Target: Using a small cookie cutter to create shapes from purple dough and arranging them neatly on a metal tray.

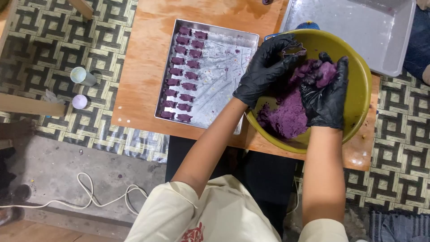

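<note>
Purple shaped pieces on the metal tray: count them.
19 purple pieces on the metal tray, in two columns along its left side: 10 in the left column, 9 in the right. None looks hidden. The rest of the tray holds only smears.

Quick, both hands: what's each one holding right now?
Left hand: closed on a metal cutter.
Right hand: closed on a lump of purple dough.

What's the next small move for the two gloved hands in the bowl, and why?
Probably press the purple dough lump in the right hand into the small metal cutter held by the left hand: both meet over the yellow-green bowl, the cutter looks unfilled.
</note>
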